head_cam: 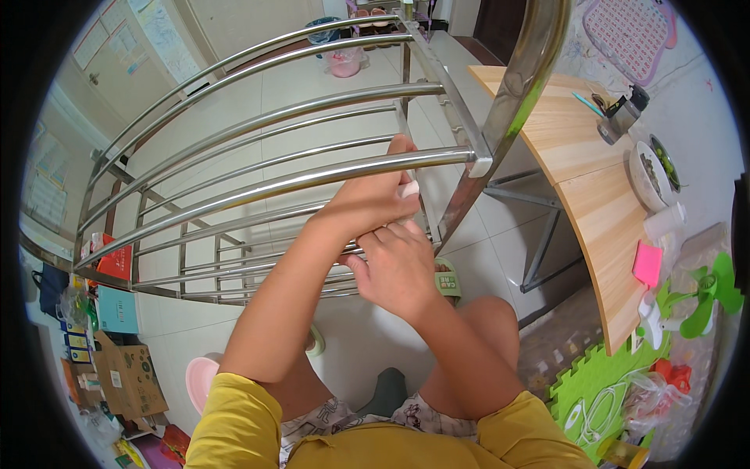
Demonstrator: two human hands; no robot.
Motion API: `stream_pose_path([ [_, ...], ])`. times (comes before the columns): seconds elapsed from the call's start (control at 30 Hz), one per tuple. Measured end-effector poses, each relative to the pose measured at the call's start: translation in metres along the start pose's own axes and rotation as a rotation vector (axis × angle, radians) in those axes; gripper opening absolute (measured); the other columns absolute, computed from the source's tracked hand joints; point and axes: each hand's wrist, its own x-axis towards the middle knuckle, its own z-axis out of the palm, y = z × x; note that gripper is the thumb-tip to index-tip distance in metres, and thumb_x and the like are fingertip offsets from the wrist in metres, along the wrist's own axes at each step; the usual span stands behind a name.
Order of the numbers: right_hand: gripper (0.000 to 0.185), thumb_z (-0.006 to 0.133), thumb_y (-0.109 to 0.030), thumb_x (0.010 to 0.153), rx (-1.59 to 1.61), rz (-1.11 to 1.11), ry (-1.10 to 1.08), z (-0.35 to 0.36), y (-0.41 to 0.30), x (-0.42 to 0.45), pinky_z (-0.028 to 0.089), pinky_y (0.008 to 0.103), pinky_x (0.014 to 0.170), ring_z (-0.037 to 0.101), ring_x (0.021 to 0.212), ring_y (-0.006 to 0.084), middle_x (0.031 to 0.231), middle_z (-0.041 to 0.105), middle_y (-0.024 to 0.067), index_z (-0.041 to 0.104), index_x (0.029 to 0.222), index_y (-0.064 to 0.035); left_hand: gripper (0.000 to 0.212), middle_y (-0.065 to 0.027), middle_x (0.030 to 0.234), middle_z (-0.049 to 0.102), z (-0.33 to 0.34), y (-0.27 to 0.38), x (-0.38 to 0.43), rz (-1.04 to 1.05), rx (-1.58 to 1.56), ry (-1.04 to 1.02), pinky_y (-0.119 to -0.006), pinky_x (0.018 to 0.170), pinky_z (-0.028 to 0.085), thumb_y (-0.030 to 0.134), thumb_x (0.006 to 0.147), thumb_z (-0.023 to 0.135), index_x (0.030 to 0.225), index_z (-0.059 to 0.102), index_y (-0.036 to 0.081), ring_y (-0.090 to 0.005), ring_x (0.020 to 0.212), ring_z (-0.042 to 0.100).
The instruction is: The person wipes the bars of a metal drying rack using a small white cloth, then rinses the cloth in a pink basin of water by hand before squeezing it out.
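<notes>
A stainless-steel tube rack with several shelves of round bars stands before me. My left hand reaches in under the front bar of the upper shelf, close to the right-end frame. Between its thumb and fingers is a small white thing, maybe a cloth; most of it is hidden. Just below, my right hand is curled over the lower bars by the same end, close against the left hand. Its fingertips are out of sight, so what it grips cannot be told.
At right, a wooden folding table carries a bowl, a bottle and a pink card-like object. A green fan stands beside it. A pink basin and a cardboard box are at left. A slipper shows below the rack.
</notes>
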Motion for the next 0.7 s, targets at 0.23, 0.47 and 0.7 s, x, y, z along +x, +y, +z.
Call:
stream_pose_path([
  [0.23,0.022,0.075,-0.026,0.072,0.020,0.008,-0.012,-0.002,-0.002,0.001,0.044,0.0362,0.075,0.061,0.077,0.0236,0.076,0.064,0.0057,0.064,0.080,-0.0086,0.057,-0.0125,0.088,0.058,0.000,-0.023,-0.003,0.042,0.010,-0.002,-0.038,0.073,0.047,0.017,0.076,0.066,0.123,0.036,0.007,-0.0300,0.080,0.058],
  [0.47,0.025,0.074,-0.030,0.074,0.022,0.028,-0.012,-0.002,-0.001,0.001,0.042,0.0360,0.071,0.060,0.072,0.0234,0.071,0.062,0.0053,0.061,0.076,-0.0094,0.044,-0.0118,0.096,0.066,-0.017,-0.025,-0.022,-0.074,0.061,0.049,-0.032,0.077,0.049,0.025,0.073,0.073,0.109,0.057,0.004,-0.0245,0.086,0.064],
  [0.7,0.025,0.074,-0.032,0.075,0.028,0.032,-0.019,-0.001,-0.002,0.001,0.042,0.0361,0.071,0.060,0.071,0.0236,0.070,0.062,0.0044,0.061,0.076,-0.0097,0.045,-0.0086,0.093,0.066,-0.039,-0.044,-0.048,-0.185,0.023,0.073,-0.029,0.076,0.048,0.022,0.071,0.074,0.108,0.058,0.004,-0.0173,0.084,0.063],
])
